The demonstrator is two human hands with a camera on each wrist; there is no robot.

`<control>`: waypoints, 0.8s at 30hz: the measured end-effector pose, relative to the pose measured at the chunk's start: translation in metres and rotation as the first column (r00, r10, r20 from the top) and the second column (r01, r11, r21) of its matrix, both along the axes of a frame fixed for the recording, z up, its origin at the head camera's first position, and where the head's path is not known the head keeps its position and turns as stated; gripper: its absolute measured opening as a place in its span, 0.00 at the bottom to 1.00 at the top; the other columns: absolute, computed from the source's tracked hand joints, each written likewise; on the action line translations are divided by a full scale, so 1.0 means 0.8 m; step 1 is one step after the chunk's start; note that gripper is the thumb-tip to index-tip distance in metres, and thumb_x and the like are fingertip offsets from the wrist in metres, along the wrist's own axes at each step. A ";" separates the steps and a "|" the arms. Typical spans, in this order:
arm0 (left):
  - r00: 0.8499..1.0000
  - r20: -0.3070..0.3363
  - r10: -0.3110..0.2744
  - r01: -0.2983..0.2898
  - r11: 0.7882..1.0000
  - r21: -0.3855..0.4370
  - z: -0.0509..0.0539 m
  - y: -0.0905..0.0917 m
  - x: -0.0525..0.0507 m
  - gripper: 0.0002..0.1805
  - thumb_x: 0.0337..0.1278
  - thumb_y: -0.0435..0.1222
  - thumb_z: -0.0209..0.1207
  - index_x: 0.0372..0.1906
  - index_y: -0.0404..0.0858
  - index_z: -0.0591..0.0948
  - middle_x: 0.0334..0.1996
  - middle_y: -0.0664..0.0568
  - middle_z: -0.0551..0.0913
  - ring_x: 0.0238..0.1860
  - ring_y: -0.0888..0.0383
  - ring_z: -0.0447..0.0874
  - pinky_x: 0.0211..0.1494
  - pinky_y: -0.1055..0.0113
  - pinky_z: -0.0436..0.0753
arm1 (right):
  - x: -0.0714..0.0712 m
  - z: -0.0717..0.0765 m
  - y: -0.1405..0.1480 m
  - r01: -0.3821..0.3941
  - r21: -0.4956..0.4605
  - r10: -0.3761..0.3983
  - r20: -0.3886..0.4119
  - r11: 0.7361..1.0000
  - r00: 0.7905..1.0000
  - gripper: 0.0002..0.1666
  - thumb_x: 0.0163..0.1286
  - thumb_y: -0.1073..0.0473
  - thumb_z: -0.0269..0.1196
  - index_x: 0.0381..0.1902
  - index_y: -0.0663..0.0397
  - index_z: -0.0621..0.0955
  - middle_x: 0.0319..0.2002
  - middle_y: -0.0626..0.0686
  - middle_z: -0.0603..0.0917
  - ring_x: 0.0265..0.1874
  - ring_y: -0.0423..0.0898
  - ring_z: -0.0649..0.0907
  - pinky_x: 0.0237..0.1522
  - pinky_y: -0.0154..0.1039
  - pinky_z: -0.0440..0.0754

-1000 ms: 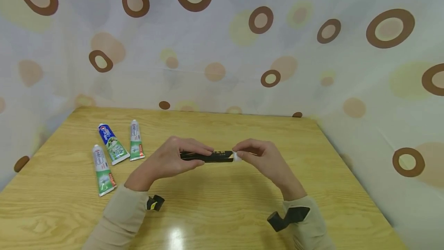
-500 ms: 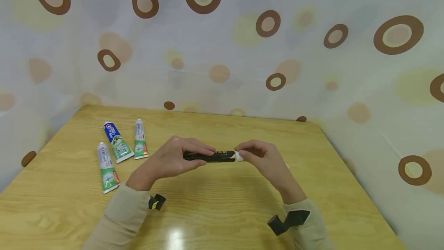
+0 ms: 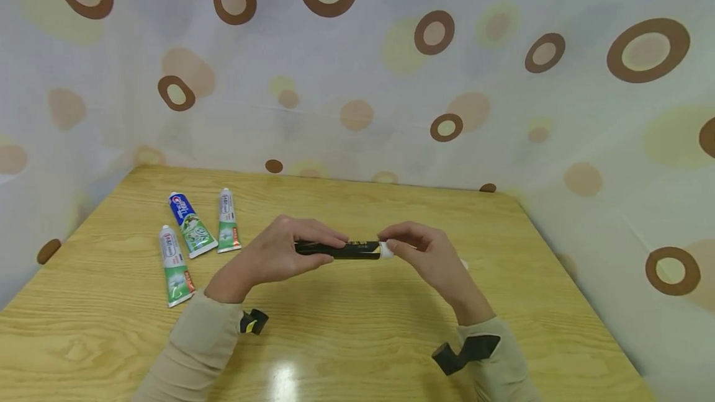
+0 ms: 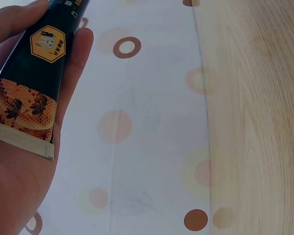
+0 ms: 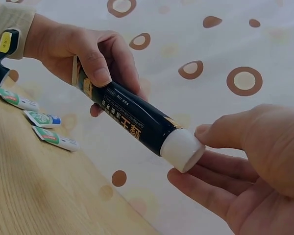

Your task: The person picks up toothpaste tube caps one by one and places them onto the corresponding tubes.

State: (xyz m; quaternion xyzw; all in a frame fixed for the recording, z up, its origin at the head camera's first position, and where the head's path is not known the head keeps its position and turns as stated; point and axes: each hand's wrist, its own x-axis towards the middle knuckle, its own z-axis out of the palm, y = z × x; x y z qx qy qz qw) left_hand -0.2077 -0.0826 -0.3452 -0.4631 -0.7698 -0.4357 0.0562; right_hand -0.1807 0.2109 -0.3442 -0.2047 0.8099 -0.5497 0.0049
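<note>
Above the table, my left hand (image 3: pixel 279 250) grips a black toothpaste tube (image 3: pixel 357 250) with gold lettering, its thumb on one side and fingers on the other. The tube lies level, its white cap (image 5: pixel 182 150) pointing right. In the left wrist view the crimped tail end of the tube (image 4: pixel 27 105) rests near the palm, with a honeycomb-and-bee picture above it. My right hand (image 3: pixel 427 253) pinches the cap between thumb and fingertips. The cap sits on the tube's end, with no gap visible between them.
Three toothpaste tubes lie at the table's left: a blue-and-green one (image 3: pixel 192 225), a small white-and-green one (image 3: pixel 228 219) and a larger white-and-green one (image 3: pixel 175 265). A small white object (image 3: pixel 464 263) shows partly behind my right wrist. A patterned cloth (image 3: pixel 357 67) hangs behind the wooden table (image 3: pixel 346 340).
The head view has shifted slightly, so the tubes and table sit further right. A small white object has come into sight behind the right wrist. Both hands keep their hold.
</note>
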 end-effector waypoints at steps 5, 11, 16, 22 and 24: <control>1.000 0.001 -0.006 0.006 1.000 0.009 0.002 -0.001 0.000 0.16 0.57 0.31 0.68 0.50 0.46 0.88 0.52 0.56 0.87 0.53 0.60 0.86 0.52 0.64 0.84 | -0.001 0.002 0.001 -0.001 0.014 0.001 -0.020 1.000 1.000 0.11 0.73 0.55 0.62 0.48 0.49 0.85 0.49 0.53 0.85 0.46 0.43 0.85 0.49 0.39 0.83; 1.000 0.002 -0.003 0.003 1.000 0.016 0.002 -0.002 -0.001 0.15 0.57 0.32 0.68 0.50 0.46 0.88 0.52 0.56 0.87 0.53 0.60 0.86 0.51 0.63 0.85 | 0.000 0.001 0.002 -0.044 -0.005 0.045 0.028 0.999 0.999 0.12 0.72 0.58 0.62 0.51 0.51 0.84 0.51 0.55 0.84 0.46 0.45 0.87 0.51 0.42 0.84; 1.000 0.022 -0.003 0.003 1.000 0.011 0.001 -0.002 -0.001 0.15 0.58 0.33 0.68 0.51 0.46 0.88 0.52 0.56 0.87 0.53 0.60 0.86 0.52 0.64 0.84 | -0.001 0.000 0.001 -0.026 -0.004 0.026 -0.008 1.000 1.000 0.12 0.73 0.58 0.62 0.52 0.50 0.84 0.53 0.58 0.84 0.50 0.43 0.85 0.51 0.37 0.83; 0.999 0.033 0.005 -0.006 1.000 0.027 0.005 -0.003 0.001 0.17 0.56 0.31 0.69 0.51 0.46 0.88 0.51 0.56 0.87 0.52 0.60 0.86 0.50 0.65 0.85 | -0.002 0.001 0.001 -0.056 -0.032 0.055 -0.045 0.998 0.997 0.11 0.72 0.60 0.62 0.50 0.53 0.85 0.51 0.57 0.84 0.49 0.45 0.83 0.51 0.40 0.83; 0.999 0.035 0.005 -0.006 0.999 0.031 0.005 -0.004 0.001 0.17 0.56 0.30 0.68 0.51 0.46 0.88 0.51 0.55 0.87 0.52 0.59 0.86 0.50 0.65 0.85 | -0.001 0.001 0.001 -0.075 -0.042 0.074 -0.026 0.996 0.997 0.12 0.71 0.62 0.63 0.51 0.54 0.84 0.51 0.56 0.84 0.50 0.45 0.83 0.51 0.40 0.84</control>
